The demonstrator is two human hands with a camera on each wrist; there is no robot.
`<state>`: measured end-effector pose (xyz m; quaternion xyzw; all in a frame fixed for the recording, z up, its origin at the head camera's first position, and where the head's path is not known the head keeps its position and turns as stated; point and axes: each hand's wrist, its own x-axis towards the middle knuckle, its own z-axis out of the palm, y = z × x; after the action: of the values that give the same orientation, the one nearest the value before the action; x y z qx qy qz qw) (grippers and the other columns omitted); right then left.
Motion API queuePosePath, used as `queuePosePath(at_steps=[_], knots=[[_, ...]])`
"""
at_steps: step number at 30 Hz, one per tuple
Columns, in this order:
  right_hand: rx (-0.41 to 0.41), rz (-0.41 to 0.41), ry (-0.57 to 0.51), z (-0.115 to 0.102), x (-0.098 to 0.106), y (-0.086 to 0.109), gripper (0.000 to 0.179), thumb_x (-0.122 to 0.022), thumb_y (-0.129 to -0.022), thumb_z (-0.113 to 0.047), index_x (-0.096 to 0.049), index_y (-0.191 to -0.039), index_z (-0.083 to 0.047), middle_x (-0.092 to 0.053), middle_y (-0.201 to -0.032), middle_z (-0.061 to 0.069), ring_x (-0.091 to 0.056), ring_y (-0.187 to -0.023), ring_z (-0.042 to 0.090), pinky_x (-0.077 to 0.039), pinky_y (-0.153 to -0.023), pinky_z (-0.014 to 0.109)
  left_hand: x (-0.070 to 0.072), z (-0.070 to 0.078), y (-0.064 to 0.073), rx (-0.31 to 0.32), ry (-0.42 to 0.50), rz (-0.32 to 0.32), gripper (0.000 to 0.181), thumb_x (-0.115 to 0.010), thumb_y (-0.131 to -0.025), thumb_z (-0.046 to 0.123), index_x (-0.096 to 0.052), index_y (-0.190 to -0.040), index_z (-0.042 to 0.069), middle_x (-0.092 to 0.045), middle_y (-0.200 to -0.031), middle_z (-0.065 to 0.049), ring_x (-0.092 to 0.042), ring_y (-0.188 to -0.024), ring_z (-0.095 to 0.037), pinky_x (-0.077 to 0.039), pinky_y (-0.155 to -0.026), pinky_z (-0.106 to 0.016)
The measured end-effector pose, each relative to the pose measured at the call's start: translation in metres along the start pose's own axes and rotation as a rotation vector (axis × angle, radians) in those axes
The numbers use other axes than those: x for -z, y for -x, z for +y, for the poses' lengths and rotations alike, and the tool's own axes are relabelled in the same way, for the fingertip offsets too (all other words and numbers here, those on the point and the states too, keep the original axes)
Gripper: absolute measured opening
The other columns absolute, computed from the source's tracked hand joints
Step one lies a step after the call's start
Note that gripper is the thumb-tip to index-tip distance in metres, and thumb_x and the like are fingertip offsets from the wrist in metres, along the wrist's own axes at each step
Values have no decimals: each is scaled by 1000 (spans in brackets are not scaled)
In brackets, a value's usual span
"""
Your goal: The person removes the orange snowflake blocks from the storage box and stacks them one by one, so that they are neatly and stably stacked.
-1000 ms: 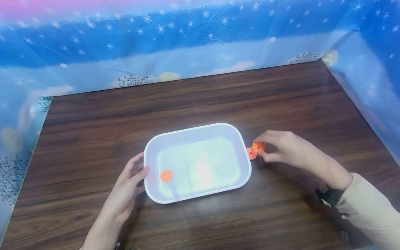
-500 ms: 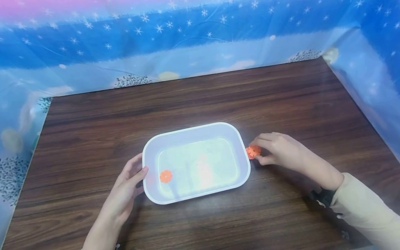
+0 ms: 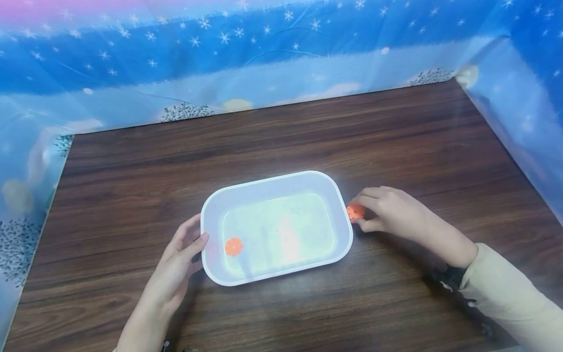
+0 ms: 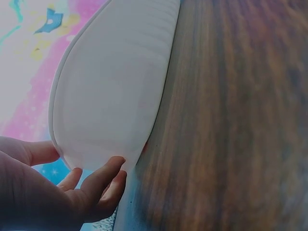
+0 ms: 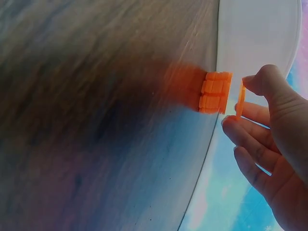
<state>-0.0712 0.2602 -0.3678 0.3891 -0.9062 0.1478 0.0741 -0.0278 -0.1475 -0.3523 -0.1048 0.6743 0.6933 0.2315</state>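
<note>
A white plastic tub (image 3: 272,230) sits mid-table, with one orange notched disc (image 3: 233,247) lying on its floor at the left. My left hand (image 3: 173,266) holds the tub's left end, thumb at the rim and fingers against the outer wall. Beside the tub's right end, my right hand (image 3: 389,212) pinches another orange notched disc (image 5: 240,98) between thumb and fingers. In the right wrist view, that disc is just above a short stack of orange discs (image 5: 215,93) standing on the table. From the head view, the pinched disc (image 3: 356,212) mostly covers the stack.
The dark wood-grain table (image 3: 281,139) stretches out around the tub. Behind it and along both sides hangs a blue snowflake-patterned cloth (image 3: 246,44). Bright glare lies on the tub's floor.
My right hand has moved left with its disc, from beside the stack to over it, close to the tub. My left hand and the tub have stayed nearly in place.
</note>
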Motion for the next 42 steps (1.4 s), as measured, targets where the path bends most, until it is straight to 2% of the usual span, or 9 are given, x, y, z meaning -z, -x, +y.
queuePosePath(at_steps=[13, 26, 34, 42], knots=[[-11, -16, 34, -3, -2, -1, 28, -74, -71, -19, -68, -94, -5, -61, -82, -1, -52, -70, 9, -47, -65, 30, 0, 0, 0, 1, -7, 2, 60, -51, -96, 32, -21, -146, 17, -23, -150, -9, -18, -136, -30, -13, -103, -64], [-46, -35, 24, -4, -3, -2, 27, -74, -73, -20, -68, -94, -4, -61, -83, 0, -54, -71, 11, -49, -65, 31, 1, 0, 0, 12, -11, 6, 61, -51, -96, 33, -21, -146, 18, -23, -150, -8, -19, -135, -30, -14, -103, -62], [-41, 5, 44, -7, -6, -1, 30, -74, -73, -24, -68, -97, -5, -66, -89, 3, -60, -77, 13, -50, -67, 33, 1, 0, 0, 14, -9, 13, 60, -52, -96, 33, -21, -146, 19, -25, -148, -8, -21, -134, -29, -15, -104, -60], [-50, 46, 64, -8, 2, 3, 42, -77, -71, -30, -67, -105, -7, -67, -97, 5, -64, -85, 19, -51, -70, 37, 1, 0, 1, 18, -5, 14, 59, -52, -95, 34, -23, -145, 20, -26, -147, -8, -22, -134, -28, -16, -104, -60]])
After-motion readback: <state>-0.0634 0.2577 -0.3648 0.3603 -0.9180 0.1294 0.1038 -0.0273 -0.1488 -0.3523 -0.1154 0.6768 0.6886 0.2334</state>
